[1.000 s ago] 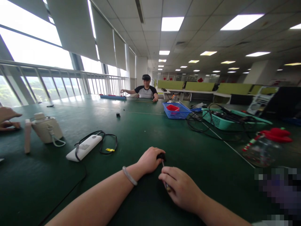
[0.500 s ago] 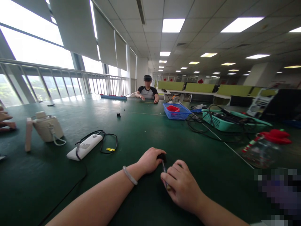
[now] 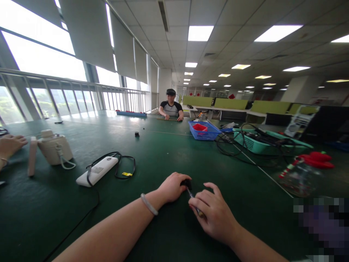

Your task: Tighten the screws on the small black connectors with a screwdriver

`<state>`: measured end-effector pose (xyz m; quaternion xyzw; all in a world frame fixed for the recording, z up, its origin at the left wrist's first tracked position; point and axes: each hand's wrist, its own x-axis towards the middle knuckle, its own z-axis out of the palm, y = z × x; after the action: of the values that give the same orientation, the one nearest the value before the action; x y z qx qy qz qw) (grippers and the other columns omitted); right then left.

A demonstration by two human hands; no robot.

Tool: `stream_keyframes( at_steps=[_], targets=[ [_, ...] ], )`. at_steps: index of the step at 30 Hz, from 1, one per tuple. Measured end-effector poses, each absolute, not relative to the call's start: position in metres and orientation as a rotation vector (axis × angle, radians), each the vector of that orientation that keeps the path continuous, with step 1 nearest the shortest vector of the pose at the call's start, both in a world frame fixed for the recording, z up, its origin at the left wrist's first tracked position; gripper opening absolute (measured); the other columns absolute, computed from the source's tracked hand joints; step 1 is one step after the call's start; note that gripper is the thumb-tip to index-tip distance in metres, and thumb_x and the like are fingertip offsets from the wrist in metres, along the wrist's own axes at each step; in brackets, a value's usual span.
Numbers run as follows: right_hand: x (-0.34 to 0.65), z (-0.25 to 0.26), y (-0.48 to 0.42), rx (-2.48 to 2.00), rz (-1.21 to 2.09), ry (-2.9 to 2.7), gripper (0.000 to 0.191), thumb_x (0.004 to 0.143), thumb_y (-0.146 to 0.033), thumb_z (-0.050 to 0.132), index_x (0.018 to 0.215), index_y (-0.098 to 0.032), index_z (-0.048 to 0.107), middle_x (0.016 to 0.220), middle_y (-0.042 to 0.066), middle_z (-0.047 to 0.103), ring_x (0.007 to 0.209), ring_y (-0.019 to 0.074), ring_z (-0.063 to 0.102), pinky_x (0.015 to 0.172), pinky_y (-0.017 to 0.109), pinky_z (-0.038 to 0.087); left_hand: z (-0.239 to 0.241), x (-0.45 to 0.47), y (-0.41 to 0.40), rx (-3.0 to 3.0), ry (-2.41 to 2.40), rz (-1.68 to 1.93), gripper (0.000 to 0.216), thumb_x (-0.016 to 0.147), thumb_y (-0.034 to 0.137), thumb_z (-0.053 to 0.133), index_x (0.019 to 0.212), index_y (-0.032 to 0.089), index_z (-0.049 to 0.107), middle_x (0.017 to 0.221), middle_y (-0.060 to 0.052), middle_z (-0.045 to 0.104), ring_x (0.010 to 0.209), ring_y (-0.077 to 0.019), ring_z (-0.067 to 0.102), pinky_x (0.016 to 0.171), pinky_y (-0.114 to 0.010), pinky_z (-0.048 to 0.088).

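My left hand (image 3: pixel 174 186), with a pale bangle at the wrist, is closed on a small black object (image 3: pixel 186 183) low over the green table. The fingers cover most of that object, so its kind does not show. In my right hand (image 3: pixel 214 211) is a slim screwdriver-like tool (image 3: pixel 189 193), pinched with the thumb and fingers while the index finger is raised and bent. Its thin shaft slants up and left to the black object, and its tip appears to touch it. A yellowish end of the tool shows under my right fingers.
Left on the table (image 3: pixel 152 156) lie a white power bank (image 3: pixel 99 171) with a black cable and a beige bottle (image 3: pixel 56 147). Another person's hand (image 3: pixel 12 145) rests at the far left. Right are blue (image 3: pixel 204 134) and green (image 3: pixel 253 142) baskets and a red-lidded jar (image 3: pixel 305 178). A person (image 3: pixel 171 107) sits opposite.
The tool's handle end has swung slightly right with my right hand, and the index finger is raised more. My left hand stays at the black object. The other person's hand at far left has shifted.
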<state>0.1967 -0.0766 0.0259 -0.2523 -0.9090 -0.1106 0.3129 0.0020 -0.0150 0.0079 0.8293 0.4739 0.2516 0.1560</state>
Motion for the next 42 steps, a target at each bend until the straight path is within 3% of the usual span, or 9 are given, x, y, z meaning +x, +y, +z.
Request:
stream_keyframes(
  at_steps=[13,22,31,42],
  targets=[
    [0.1963,0.0239,-0.0750,-0.675,-0.289,-2.392,0.016,0.090,-0.014,0.052,0.095,-0.023,0.064,0.078,-0.001,0.062,0.072,0.0148,0.054,0.102,0.051,0.028,0.0056,-0.0007,-0.0126,2.372,1.352,0.786,0.041,0.081,0.014,0.058,0.121,0.024,0.061,0.121,-0.005,0.061,0.115,-0.0218,0.055,0.105,-0.035,0.041],
    [0.1972,0.0248,-0.0741,-0.664,-0.293,-2.345,0.014,0.091,-0.016,0.053,0.095,-0.023,0.064,0.080,0.000,0.064,0.072,0.0150,0.055,0.101,0.049,0.029,0.0085,0.0004,-0.0138,2.328,1.370,0.791,0.047,0.081,0.013,0.059,0.126,0.024,0.057,0.126,-0.005,0.062,0.119,-0.0222,0.053,0.106,-0.035,0.039],
    [0.1983,0.0256,-0.0736,-0.672,-0.287,-2.274,0.012,0.090,-0.017,0.056,0.095,-0.024,0.064,0.081,0.000,0.065,0.072,0.0151,0.057,0.099,0.047,0.031,0.0045,0.0001,-0.0124,2.284,1.411,0.819,0.043,0.077,0.019,0.065,0.119,0.023,0.057,0.114,-0.006,0.065,0.109,-0.0235,0.058,0.097,-0.037,0.045],
    [0.2004,0.0288,-0.0684,-0.717,-0.221,-2.184,0.012,0.088,-0.016,0.059,0.095,-0.023,0.065,0.083,-0.001,0.067,0.074,0.0158,0.062,0.096,0.043,0.034,0.0046,-0.0005,-0.0134,2.301,1.345,0.848,0.054,0.076,0.020,0.068,0.128,0.027,0.053,0.122,-0.005,0.060,0.112,-0.0227,0.057,0.100,-0.035,0.044]
  ],
)
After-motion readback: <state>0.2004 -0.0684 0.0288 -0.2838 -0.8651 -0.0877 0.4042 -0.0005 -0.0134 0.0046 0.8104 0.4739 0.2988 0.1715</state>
